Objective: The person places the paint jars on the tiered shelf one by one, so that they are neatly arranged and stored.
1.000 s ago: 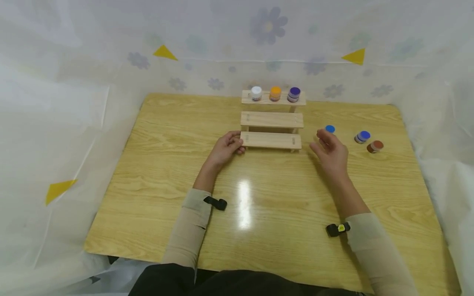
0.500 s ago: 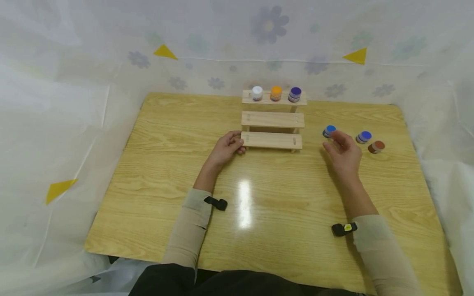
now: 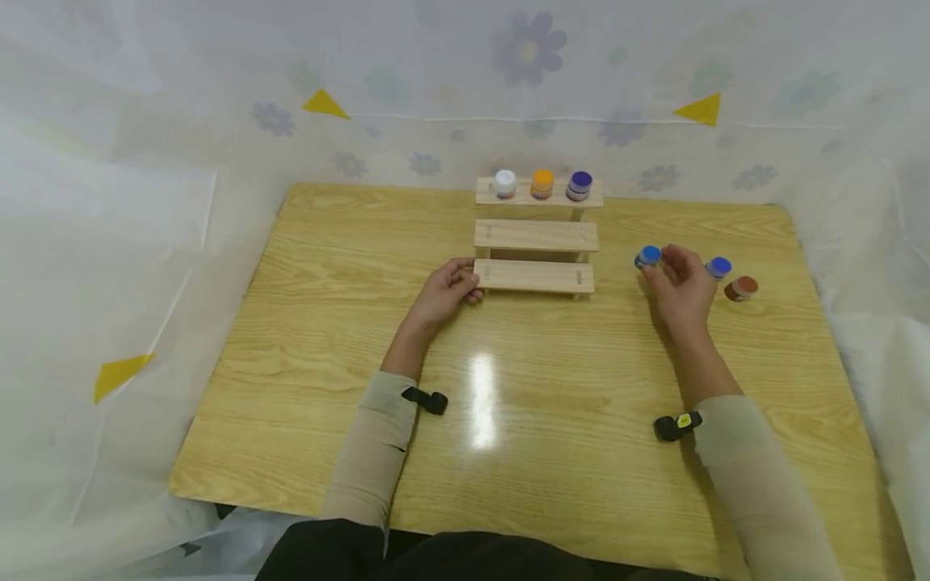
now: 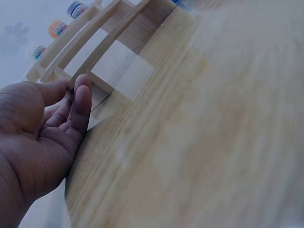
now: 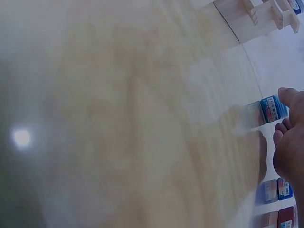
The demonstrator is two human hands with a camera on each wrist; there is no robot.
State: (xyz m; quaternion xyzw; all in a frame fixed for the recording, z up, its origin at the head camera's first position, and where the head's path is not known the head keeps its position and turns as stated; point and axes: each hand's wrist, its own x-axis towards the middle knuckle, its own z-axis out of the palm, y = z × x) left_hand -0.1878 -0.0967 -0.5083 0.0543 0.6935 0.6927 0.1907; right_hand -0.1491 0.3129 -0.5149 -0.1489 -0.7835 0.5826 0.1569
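Observation:
My left hand point(image 3: 445, 292) pinches the left end of the lowest board of a three-tier wooden display rack point(image 3: 534, 276). In the left wrist view, the thumb and fingers of the left hand point(image 4: 52, 118) meet at that board's corner. My right hand point(image 3: 683, 294) is just right of a light blue-lidded paint jar point(image 3: 647, 257), thumb and fingers apart. Whether it touches this jar point(image 5: 271, 109) I cannot tell. Behind the hand stand a dark blue-lidded jar point(image 3: 718, 268), partly covered, and a brown-lidded jar point(image 3: 742, 288).
On the rack's top board are a white jar point(image 3: 504, 184), an orange jar point(image 3: 542, 184) and a purple-lidded jar point(image 3: 580, 186). The wooden table point(image 3: 552, 460) ends at a flower-patterned sheet point(image 3: 436, 129) at the back.
My right hand has moved rightward and slightly away from the body, past the light blue-lidded jar, which now shows fully. The left hand has stayed on the rack.

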